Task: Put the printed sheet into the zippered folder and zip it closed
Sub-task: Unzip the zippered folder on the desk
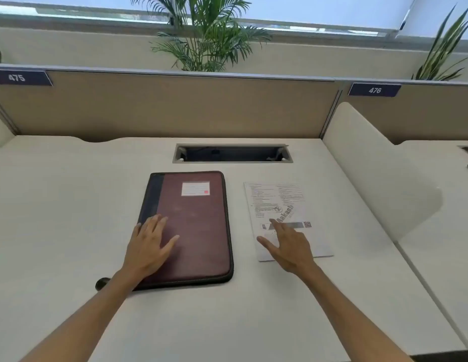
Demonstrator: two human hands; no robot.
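1. Your left hand (149, 244) lies flat on the zippered folder (191, 226), fingers straight and close together, thumb splayed out toward 2 o'clock. It covers the folder's lower left part.
2. Your right hand (286, 245) rests on the printed sheet (282, 202), fingers extended toward 11 o'clock and the thumb spread wide toward 9 o'clock. Nothing is pinched; the fingertips press on the paper near its grey strip.
3. The folder lies closed on the desk (70, 218), maroon with a dark spine along its left edge and a white label (195, 188) toward 12 o'clock.
4. The sheet lies flat just beside the folder, at its 3 o'clock, apart from it.
5. Your left forearm hides the folder's lower left corner. A small dark object (102, 283) shows there at 7 o'clock; you cannot tell what it is.
6. Your right hand covers the sheet's lower middle. The print is too small to read, apart from a slanted watermark.
7. A cable slot (232, 152) sits at 12 o'clock from the folder, its inside dark.
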